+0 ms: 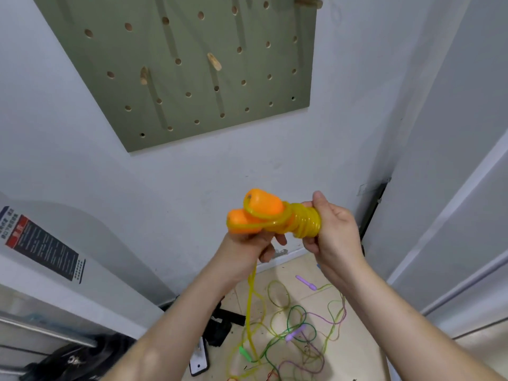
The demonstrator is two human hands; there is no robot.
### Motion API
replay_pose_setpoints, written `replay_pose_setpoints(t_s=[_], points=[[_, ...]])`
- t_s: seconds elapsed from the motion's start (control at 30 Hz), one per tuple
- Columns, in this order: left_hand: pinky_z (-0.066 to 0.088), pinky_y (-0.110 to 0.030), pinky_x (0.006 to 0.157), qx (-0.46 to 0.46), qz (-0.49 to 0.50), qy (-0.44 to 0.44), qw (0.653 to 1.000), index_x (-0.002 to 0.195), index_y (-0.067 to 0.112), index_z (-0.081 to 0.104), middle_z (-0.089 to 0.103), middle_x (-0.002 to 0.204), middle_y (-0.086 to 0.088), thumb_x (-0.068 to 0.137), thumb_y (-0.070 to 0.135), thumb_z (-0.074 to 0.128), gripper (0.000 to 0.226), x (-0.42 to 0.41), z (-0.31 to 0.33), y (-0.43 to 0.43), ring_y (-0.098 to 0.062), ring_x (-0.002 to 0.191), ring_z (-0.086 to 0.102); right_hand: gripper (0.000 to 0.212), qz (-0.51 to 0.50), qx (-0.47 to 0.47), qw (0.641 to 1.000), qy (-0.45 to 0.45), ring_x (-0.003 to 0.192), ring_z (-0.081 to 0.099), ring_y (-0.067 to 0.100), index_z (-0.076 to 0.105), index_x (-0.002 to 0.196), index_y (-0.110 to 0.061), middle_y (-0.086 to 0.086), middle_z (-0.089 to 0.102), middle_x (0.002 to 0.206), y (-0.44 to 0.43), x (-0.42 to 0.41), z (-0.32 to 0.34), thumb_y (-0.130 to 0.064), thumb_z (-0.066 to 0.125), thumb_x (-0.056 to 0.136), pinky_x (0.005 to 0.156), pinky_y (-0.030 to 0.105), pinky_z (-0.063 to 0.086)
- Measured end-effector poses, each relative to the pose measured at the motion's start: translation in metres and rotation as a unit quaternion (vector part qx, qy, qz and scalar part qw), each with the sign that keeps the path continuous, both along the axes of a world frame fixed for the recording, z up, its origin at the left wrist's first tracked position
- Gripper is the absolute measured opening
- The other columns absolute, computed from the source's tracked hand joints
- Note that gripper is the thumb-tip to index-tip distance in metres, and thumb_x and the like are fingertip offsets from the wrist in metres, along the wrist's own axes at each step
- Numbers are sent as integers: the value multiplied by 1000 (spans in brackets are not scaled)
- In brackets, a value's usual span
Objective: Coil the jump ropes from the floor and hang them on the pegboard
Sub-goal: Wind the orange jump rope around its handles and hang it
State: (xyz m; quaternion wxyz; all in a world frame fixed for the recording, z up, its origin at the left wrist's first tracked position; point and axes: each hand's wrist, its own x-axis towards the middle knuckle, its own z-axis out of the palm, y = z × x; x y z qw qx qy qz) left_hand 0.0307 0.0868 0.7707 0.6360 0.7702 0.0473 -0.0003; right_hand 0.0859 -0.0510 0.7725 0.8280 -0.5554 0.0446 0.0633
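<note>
- Right now the yellow rope (306, 222) is being wound around its own two orange handles (257, 211), held side by side out in front of the wall, below the green pegboard (176, 70).
- Left hand (248, 250) has its fingers closed around the lower end of the handles, with the loose tail of the rope dropping out from under it to the floor (354, 350). Right hand (334, 233) is clamped on the wound section — thumb on top, fingers curled underneath.
- Looks like a fair bit of rope is left to wind, since the tail runs down into the tangle on the floor.
- Tip for this step: keep tension on the tail with the left hand and lay each turn snug against the last one. That plastic cord looks springy, so I'd guess it unwinds the second you relax your grip.
- Watch the tail — it goes right into the mess with the green rope (295, 316) and the purple rope (324, 323), so feed it up slowly or you drag the others along.
- Tuck the final bit under a turn before reaching for a wooden peg (214, 61), otherwise the bundle probably falls apart while hanging.
</note>
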Motion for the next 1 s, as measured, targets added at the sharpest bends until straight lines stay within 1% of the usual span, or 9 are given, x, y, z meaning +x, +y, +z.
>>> replay_pose_setpoints(t_s=[0.13, 0.3, 0.4, 0.5, 0.6, 0.7, 0.83, 0.9, 1.0], points=[[32, -11, 49, -64, -31, -12, 997, 114, 27, 60, 51, 65, 12, 88, 27, 63, 26, -21, -4, -19, -2, 49, 39, 46, -136, -103, 981, -88, 39, 44, 16, 64, 69, -13, 11, 56, 54, -3, 7, -13, -33, 40, 102, 41, 22, 36], [25, -15, 41, -62, 106, 5, 992, 66, 12, 43, 32, 51, 5, 77, 60, 46, 50, -15, -2, -32, -8, 43, 27, 30, -157, -332, 869, -333, 80, 52, -5, 65, 84, -10, 4, 57, 86, -7, -11, -28, -20, 41, 100, 71, 5, 35], [19, -24, 46, -51, 100, -4, 994, 69, 10, 45, 27, 61, -9, 84, 63, 49, 56, -16, -7, -21, -11, 48, 23, 15, -24, -413, 860, -297, 83, 52, 0, 62, 93, -26, -7, 54, 91, -14, -12, -12, -39, 54, 94, 72, 8, 37], [21, -23, 45, -31, 22, 2, 999, 67, 17, 48, 32, 61, -9, 85, 54, 53, 42, -18, -11, -10, -9, 47, 26, 59, 206, -400, 877, -166, 95, 61, 6, 58, 115, -31, -7, 61, 104, -28, -6, 12, -69, 59, 70, 76, 18, 49], [26, -14, 44, -4, -48, -3, 999, 70, 17, 53, 41, 51, 11, 94, 35, 54, 29, -17, -5, -11, -2, 43, 30, 42, 388, -292, 869, -97, 82, 70, 22, 63, 104, -14, 5, 71, 89, -31, -2, 26, -48, 65, 80, 57, 25, 53], [31, -17, 46, 4, -30, 23, 999, 80, 12, 56, 47, 65, 0, 92, 35, 57, 26, -11, -3, -8, -5, 46, 37, 21, 371, -224, 895, -103, 74, 65, 21, 63, 99, -4, 7, 67, 79, -29, -2, 21, -24, 64, 90, 54, 22, 50], [39, -23, 51, 35, -32, 79, 996, 106, 16, 60, 60, 69, 0, 94, 17, 56, 12, -11, 0, -3, -9, 50, 46, 27, 290, -230, 925, -88, 69, 63, 22, 65, 101, -3, 21, 68, 87, -25, 0, 5, -25, 70, 86, 63, 37, 53], [41, -26, 55, 179, -11, 60, 982, 105, 19, 62, 64, 70, 3, 94, 20, 55, 13, -16, -1, -4, -12, 57, 52, 24, 240, -311, 913, -110, 68, 65, 18, 66, 97, -13, 11, 70, 81, -22, 3, 0, -30, 74, 83, 68, 41, 55], [43, -33, 66, 564, -18, -20, 825, 97, 22, 60, 65, 87, -2, 95, 31, 47, 15, -23, 2, -7, -24, 84, 60, 38, 197, -533, 801, -189, 81, 62, 21, 59, 104, -25, -2, 66, 85, -20, 4, -5, -47, 73, 78, 70, 36, 50]])
